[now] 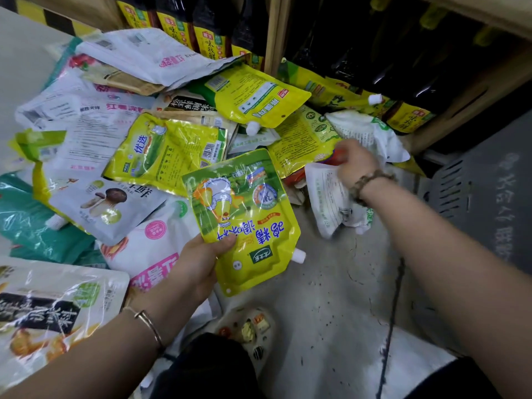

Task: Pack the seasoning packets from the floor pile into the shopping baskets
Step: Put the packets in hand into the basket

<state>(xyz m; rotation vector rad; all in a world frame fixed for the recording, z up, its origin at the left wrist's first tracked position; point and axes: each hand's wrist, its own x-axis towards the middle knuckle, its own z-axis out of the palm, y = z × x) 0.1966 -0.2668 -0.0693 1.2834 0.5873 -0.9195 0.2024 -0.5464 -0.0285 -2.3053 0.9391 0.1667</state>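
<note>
Nearest to you, your shoe (250, 329) stands on the grey floor (331, 298). A large clear-fronted packet (49, 312) lies at the near left.

Your left hand (198, 266), with a thin bangle (149, 326) on its wrist, grips the yellow pouch (241, 214) by its lower left edge. Your thumb curls over the front of the pouch. You hold it over the near edge of the pile (121, 145), with its print upside down to you and its white spout (299, 255) pointing right.

Farther off on the right is your right hand (354, 165), with a bead bracelet (371, 182) at the wrist. It reaches the right edge of the pile, against a crumpled white packet (331, 203). The hand is blurred, so you cannot tell whether its fingers pinch the packet or lie spread.

The pile covers the floor from the left to the middle. It includes a mushroom packet (98, 205), a yellow-green packet (164, 151), a second spouted pouch (256, 96) and white bags (144, 56) at the far side.

A grey slotted basket (475, 197) stands on the right, near your right hand. Beyond everything, a wooden shelf (466, 90) holds dark bottles (207, 38) with yellow labels.
</note>
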